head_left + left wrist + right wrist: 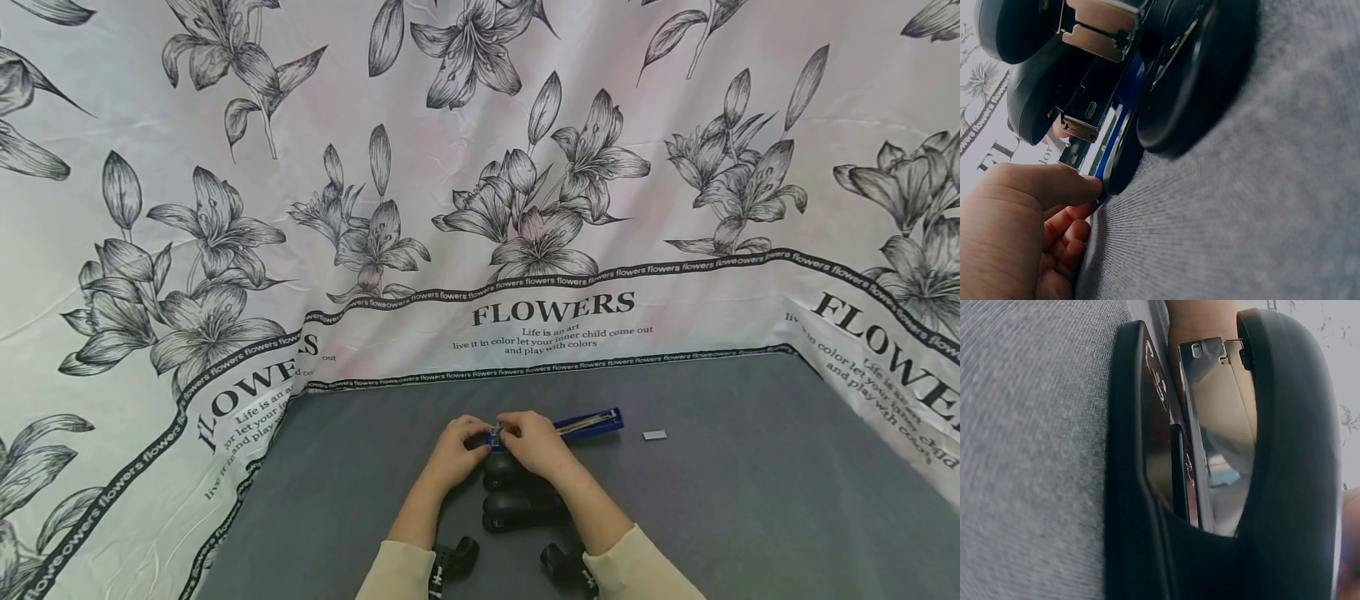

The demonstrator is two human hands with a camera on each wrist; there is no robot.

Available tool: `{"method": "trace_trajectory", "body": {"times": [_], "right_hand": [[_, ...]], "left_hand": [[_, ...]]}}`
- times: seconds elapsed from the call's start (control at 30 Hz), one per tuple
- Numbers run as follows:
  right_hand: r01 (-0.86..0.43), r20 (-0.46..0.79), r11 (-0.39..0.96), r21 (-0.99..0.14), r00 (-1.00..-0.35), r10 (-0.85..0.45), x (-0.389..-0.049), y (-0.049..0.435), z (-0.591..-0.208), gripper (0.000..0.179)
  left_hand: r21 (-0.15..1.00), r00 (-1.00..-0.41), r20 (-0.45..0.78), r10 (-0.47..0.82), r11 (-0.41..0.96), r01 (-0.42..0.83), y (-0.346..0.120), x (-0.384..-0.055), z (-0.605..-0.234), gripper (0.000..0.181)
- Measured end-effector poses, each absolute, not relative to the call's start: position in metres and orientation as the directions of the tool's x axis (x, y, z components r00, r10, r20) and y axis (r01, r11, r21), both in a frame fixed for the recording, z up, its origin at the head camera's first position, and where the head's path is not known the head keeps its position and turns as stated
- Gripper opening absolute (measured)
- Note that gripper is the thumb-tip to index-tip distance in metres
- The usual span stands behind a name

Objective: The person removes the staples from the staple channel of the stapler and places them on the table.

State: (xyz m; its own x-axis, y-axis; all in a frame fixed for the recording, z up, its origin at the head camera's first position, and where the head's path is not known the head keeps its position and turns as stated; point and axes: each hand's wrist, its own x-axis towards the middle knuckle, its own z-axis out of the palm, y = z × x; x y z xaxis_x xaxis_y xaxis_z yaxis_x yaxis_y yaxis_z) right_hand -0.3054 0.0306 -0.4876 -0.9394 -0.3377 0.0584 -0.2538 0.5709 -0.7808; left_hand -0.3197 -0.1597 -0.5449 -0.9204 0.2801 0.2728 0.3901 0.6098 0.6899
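Note:
A blue stapler [596, 422] lies opened out on the grey cloth, its long metal channel showing at the right. My left hand [455, 452] pinches its left end between thumb and fingers; in the left wrist view the thumb presses along the blue edge [1102, 153]. At that same end, my right hand [531, 443] grips the stapler, fingertips close to a small metal part. Just nearer to me, two black staplers [517, 511] lie side by side under my right wrist. One black stapler [1294, 444] fills much of the right wrist view and hides most of that hand's work.
A small pale strip, like a row of staples [655, 435], lies right of the blue stapler. Grey cloth [735, 467] covers the table. White fabric printed with flowers [540, 325] hangs around its back and sides.

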Motion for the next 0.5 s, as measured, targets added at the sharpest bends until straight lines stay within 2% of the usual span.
{"method": "trace_trajectory", "body": {"times": [0.3, 0.5], "right_hand": [[-0.248, 0.141, 0.601, -0.759, -0.965, -0.221, -0.309, 0.027, -0.494, 0.024], [-0.280, 0.217, 0.624, -0.730, -0.960, -0.177, -0.312, 0.026, -0.500, 0.018]], "left_hand": [[0.691, -0.922, 0.273, 0.276, 0.610, 0.388, -0.160, -0.321, -0.546, 0.024], [0.687, -0.921, 0.275, 0.276, 0.614, 0.389, -0.160, -0.321, -0.546, 0.023]]}}
